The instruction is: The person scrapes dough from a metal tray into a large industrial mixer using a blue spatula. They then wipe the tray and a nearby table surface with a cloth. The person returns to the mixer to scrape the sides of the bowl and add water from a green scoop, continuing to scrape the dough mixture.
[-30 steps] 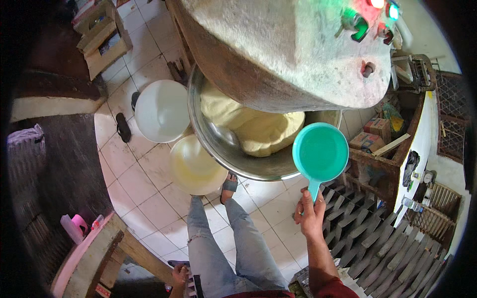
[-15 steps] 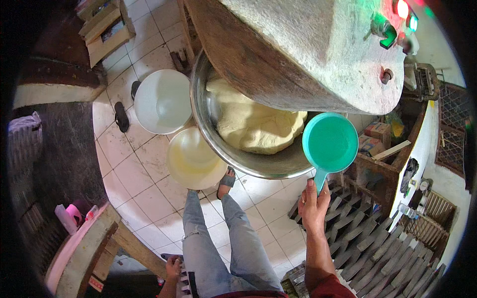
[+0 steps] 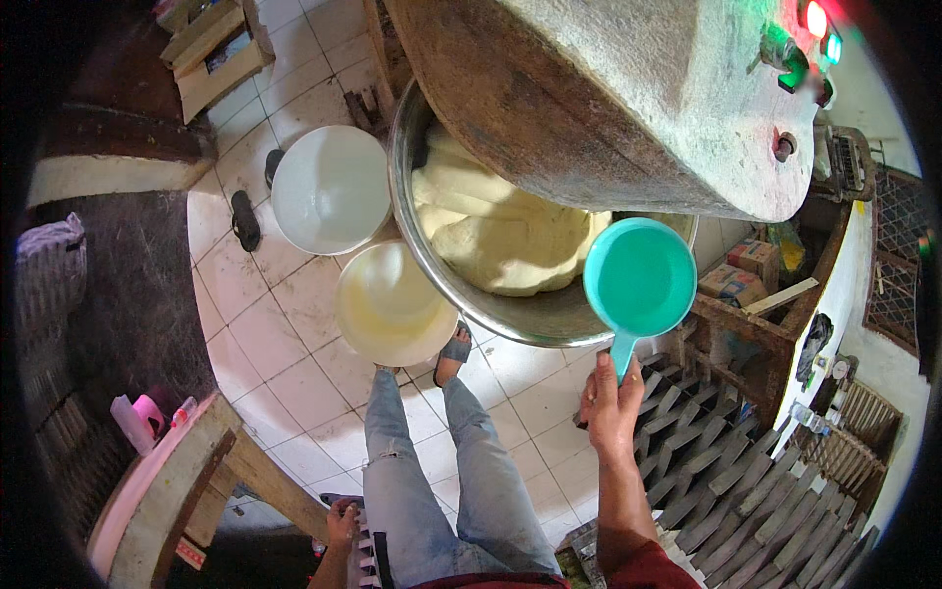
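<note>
My right hand grips the handle of a teal plastic dipper, held upright at the near right rim of a big steel mixing bowl. Pale yellow dough fills the bowl under the dusty grey body of the mixer. My left hand hangs low beside my left thigh, at the corner of a wooden bench; its fingers are partly hidden, and nothing shows in it.
Two round tubs stand on the tiled floor left of the bowl: a white one and a cream one. A black sandal lies nearby. A wooden slatted pallet and shelves with boxes are at right.
The view has shifted nearer the mixer. The dipper in my right hand has risen slightly and sits closer to the bowl's rim. My left hand stays low.
</note>
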